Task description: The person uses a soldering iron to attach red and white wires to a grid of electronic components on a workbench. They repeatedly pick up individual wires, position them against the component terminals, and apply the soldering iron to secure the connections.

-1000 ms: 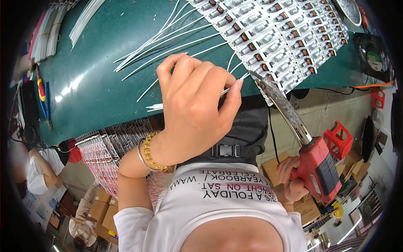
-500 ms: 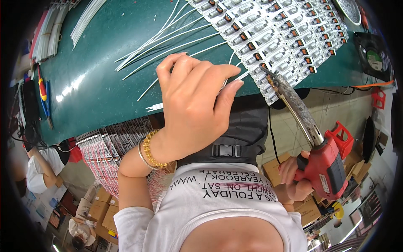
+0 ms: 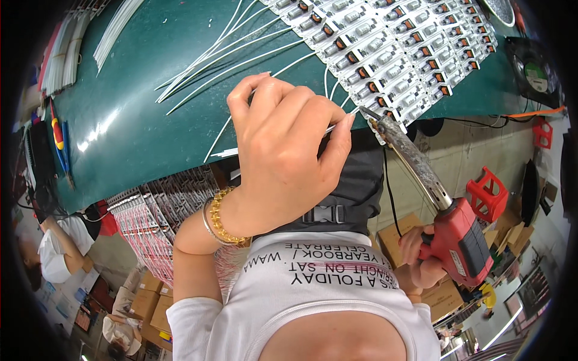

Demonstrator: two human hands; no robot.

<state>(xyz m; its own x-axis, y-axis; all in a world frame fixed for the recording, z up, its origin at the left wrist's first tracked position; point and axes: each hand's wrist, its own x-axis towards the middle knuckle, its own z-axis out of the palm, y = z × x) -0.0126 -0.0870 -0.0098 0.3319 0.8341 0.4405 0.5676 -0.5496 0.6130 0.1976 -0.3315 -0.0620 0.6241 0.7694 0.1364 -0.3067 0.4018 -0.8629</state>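
Note:
A panel of small white circuit boards (image 3: 361,29), carrying orange-black and silver parts, lies on the green table. Along its left edge several thin white wires (image 3: 205,71) run off to the left. Over the panel's near corner, my left hand (image 3: 288,147) is closed, thumb and forefinger pinching a white wire (image 3: 354,111) with its end at the board edge. Fingers wrapped round its trigger handle, my right hand (image 3: 422,260) holds a red soldering gun (image 3: 460,243). The gun's tip meets or nearly meets that wire end; the exact contact is too small to tell.
Bundles of white wires (image 3: 117,30) and a red-yellow screwdriver (image 3: 57,133) lie on the table's left. A black fan (image 3: 531,75) stands at the right end. Finished-looking wired panels (image 3: 153,219) hang below the front edge. Cardboard boxes (image 3: 147,301) and other people are behind.
The soldering gun's tip has shifted left and nearer me, onto or beside the pinched wire's end. My left hand has moved slightly right. Panel and wires sit slightly further left in view.

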